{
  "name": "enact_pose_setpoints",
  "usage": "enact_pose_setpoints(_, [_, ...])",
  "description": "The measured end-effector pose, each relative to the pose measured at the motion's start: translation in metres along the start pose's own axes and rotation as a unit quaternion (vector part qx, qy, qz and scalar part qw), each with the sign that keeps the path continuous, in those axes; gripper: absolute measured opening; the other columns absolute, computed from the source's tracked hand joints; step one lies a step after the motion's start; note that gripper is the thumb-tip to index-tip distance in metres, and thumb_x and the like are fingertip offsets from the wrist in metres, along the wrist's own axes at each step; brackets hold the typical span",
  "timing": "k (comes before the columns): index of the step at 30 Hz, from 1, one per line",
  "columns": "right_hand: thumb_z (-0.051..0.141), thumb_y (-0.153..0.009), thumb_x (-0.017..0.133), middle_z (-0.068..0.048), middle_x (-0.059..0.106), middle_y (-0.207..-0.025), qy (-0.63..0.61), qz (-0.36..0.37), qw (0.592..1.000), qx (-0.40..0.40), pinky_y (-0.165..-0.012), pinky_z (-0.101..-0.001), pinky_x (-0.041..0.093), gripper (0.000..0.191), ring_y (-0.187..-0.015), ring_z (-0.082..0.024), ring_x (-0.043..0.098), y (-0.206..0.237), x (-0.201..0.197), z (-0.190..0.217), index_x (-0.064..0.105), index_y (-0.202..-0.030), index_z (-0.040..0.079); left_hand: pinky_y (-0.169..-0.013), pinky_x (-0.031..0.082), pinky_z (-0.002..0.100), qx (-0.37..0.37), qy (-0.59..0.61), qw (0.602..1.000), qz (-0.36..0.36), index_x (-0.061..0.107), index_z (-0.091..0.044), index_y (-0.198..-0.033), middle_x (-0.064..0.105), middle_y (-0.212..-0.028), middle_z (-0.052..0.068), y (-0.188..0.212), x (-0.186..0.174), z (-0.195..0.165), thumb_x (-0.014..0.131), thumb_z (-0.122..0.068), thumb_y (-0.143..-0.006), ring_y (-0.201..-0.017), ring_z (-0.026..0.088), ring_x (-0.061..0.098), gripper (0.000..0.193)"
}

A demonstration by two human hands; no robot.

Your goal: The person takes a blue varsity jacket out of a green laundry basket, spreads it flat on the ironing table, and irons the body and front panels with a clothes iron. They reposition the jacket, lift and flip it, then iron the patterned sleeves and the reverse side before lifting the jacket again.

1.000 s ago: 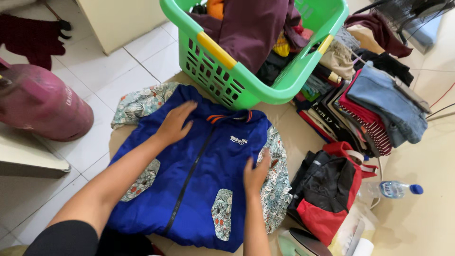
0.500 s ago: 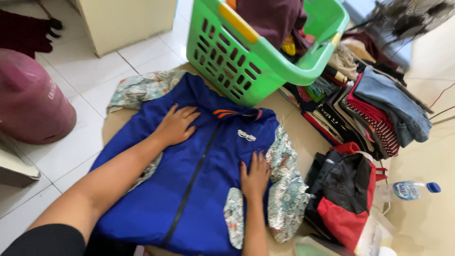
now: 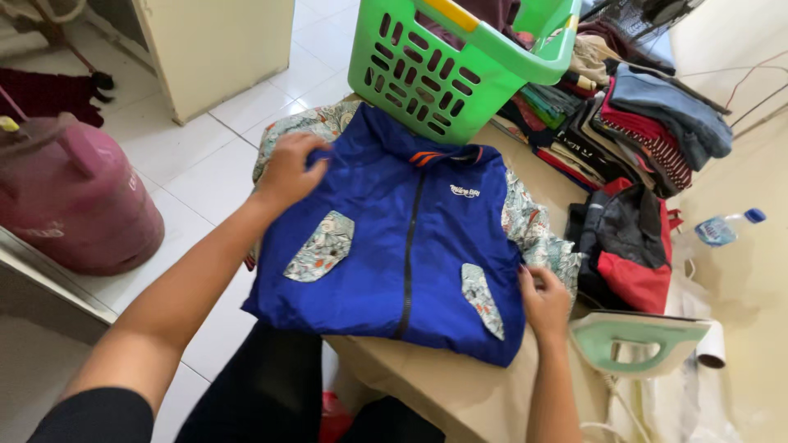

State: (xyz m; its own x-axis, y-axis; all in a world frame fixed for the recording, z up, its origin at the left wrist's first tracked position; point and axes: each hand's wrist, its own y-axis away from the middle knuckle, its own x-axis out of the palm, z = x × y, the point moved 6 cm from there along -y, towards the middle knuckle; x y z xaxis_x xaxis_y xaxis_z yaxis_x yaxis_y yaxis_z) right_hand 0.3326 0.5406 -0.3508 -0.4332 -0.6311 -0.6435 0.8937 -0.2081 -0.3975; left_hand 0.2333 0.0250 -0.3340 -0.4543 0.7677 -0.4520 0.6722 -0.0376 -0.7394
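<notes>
A blue zip jacket (image 3: 410, 246) with patterned pocket patches lies flat on a tan board (image 3: 460, 385), on top of a floral cloth (image 3: 533, 230). My left hand (image 3: 289, 168) grips the jacket's left shoulder edge. At the jacket's lower right side, my right hand (image 3: 543, 297) pinches its edge next to the floral cloth.
A green laundry basket (image 3: 443, 74) full of clothes stands just beyond the jacket. Folded clothes (image 3: 640, 123) are stacked at the right, with a red and black bag (image 3: 628, 254) below them. A pale green iron (image 3: 640, 340) rests near my right hand. A pink gas cylinder (image 3: 70, 193) stands on the floor at left.
Both hands slid from the middle of the jacket out to its side edges and took hold of them. The view shifted, bringing the iron into sight.
</notes>
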Motion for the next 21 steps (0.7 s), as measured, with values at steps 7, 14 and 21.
enact_pose_setpoints(7, [0.049, -0.091, 0.072, -0.018, 0.077, -0.092, 0.157, 0.022, 0.98, 0.123, -0.078, -0.0408, 0.055, 0.048, -0.085, -0.032, 0.074, 0.016, 0.027, -0.038, 0.074, -0.102, 0.002, -0.102, 0.044, 0.048, -0.104, -0.142, 0.984, 0.018, 0.07, -0.01, -0.118, 0.067, -0.127, 0.014, 0.046, -0.002, 0.032, 0.071, -0.025, -0.086, -0.122, 0.035, 0.059, 0.036])
enact_pose_setpoints(14, [0.061, -0.081, 0.074, -0.037, 0.057, -0.125, 0.319, 0.018, 0.937, 0.144, -0.099, -0.0559, 0.046, 0.073, -0.116, -0.054, 0.054, -0.022, 0.066, -0.012, 0.062, -0.134, 0.011, -0.113, 0.025, 0.059, -0.12, -0.276, 0.932, 0.201, 0.054, 0.003, -0.14, 0.045, -0.15, 0.023, 0.034, 0.043, 0.042, 0.054, -0.061, -0.096, -0.142, 0.035, 0.037, 0.077])
enact_pose_setpoints(21, [0.062, -0.083, 0.067, -0.034, 0.04, -0.138, 0.35, 0.008, 0.928, 0.131, -0.1, -0.0636, 0.043, 0.077, -0.127, -0.052, 0.039, -0.052, 0.093, -0.008, 0.054, -0.145, 0.017, -0.118, 0.016, 0.071, -0.114, -0.32, 0.904, 0.259, 0.064, -0.015, -0.129, 0.035, -0.161, 0.021, 0.026, 0.075, 0.064, 0.052, -0.047, -0.095, -0.155, 0.036, 0.023, 0.048])
